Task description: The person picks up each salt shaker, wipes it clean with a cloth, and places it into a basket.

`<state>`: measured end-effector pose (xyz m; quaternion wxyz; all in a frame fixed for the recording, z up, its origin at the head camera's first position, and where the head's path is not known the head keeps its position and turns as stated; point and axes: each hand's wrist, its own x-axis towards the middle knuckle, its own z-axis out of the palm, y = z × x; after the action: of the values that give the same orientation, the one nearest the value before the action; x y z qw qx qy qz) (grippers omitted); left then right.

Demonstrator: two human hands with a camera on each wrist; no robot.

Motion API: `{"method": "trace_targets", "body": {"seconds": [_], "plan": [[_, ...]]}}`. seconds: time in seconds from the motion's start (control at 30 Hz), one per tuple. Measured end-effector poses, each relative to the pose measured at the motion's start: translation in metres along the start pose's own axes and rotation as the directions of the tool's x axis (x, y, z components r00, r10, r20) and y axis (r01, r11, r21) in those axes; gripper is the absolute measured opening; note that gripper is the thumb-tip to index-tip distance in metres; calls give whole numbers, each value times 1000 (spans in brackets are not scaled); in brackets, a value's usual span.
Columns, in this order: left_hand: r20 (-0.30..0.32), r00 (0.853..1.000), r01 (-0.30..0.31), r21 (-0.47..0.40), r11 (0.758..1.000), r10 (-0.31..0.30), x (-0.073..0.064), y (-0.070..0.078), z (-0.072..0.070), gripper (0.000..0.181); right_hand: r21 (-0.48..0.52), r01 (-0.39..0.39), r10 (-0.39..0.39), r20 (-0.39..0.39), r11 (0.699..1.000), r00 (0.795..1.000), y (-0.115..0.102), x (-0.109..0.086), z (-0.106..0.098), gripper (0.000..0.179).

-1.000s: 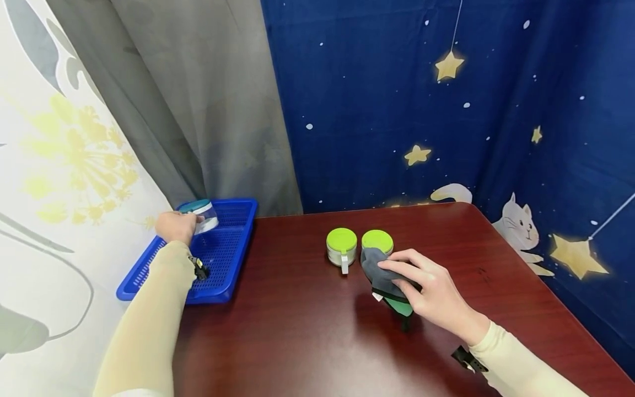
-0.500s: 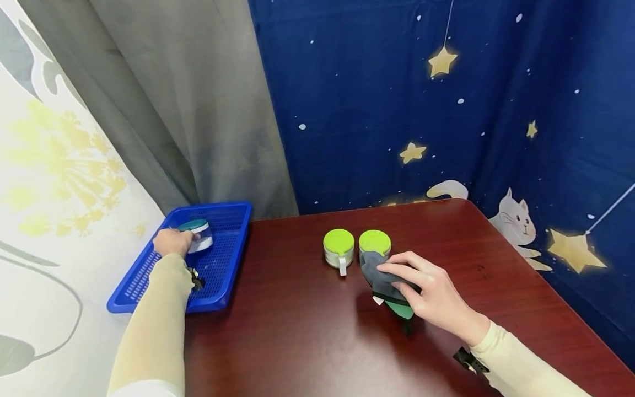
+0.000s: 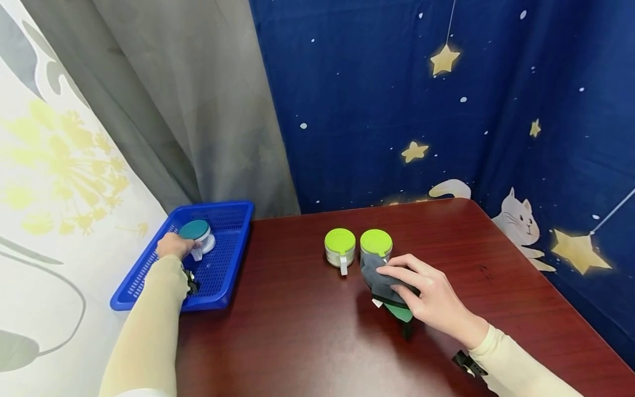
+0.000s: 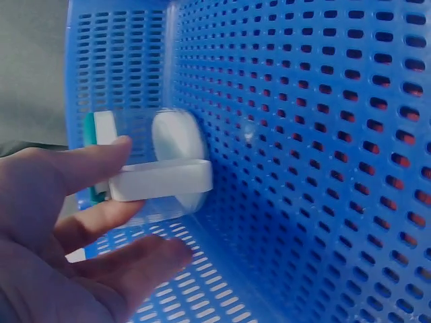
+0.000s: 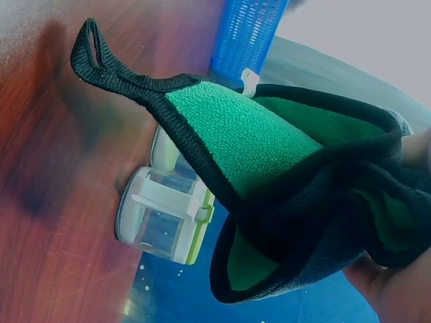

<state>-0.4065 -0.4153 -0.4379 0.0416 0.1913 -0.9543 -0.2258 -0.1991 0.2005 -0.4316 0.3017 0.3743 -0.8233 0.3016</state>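
Observation:
My left hand (image 3: 173, 246) is inside the blue basket (image 3: 232, 275), gripping the white handle of a clear seasoning jar (image 3: 195, 229) with a teal lid. In the left wrist view the thumb and a finger pinch that handle (image 4: 165, 179), and the jar's white base is against the basket's floor. Over the table, my right hand (image 3: 431, 289) holds a bunched cleaning cloth (image 3: 383, 281), grey on one face and green on the other. The right wrist view shows the cloth's black edging and hanging loop (image 5: 91, 57).
Two clear jars with lime-green lids, a left one (image 3: 340, 242) and a right one (image 3: 375, 241), stand side by side on the dark red table (image 3: 297, 331). The cloth partly covers the right one. Grey (image 3: 198, 99) and blue curtains (image 3: 357, 110) hang behind the table.
My left hand has lowered the teal-lidded jar into the basket, and the jar has gone from tilted to upright. My right hand keeps its hold on the cloth in nearly the same place.

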Motion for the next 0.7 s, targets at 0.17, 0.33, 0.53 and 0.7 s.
{"method": "trace_targets", "body": {"seconds": [0.17,0.33,0.53,0.7], "plan": [[58,998,-10,-13,1000,11,-6,-2,-8,86,5,-6,6,-8,1000,1000,-1,-1,2,56],[50,998,-25,-13,1000,25,-15,-4,-18,83,13,-7,7,0,1000,1000,-2,-2,2,57],[-39,991,-131,-38,991,130,-33,3,-31,45,21,-18,18,1,1000,1000,-4,-3,-1,57],[-111,977,-186,-28,982,182,-49,20,-38,33,22,-19,19,-5,1000,1000,-5,-3,-3,56]]}}
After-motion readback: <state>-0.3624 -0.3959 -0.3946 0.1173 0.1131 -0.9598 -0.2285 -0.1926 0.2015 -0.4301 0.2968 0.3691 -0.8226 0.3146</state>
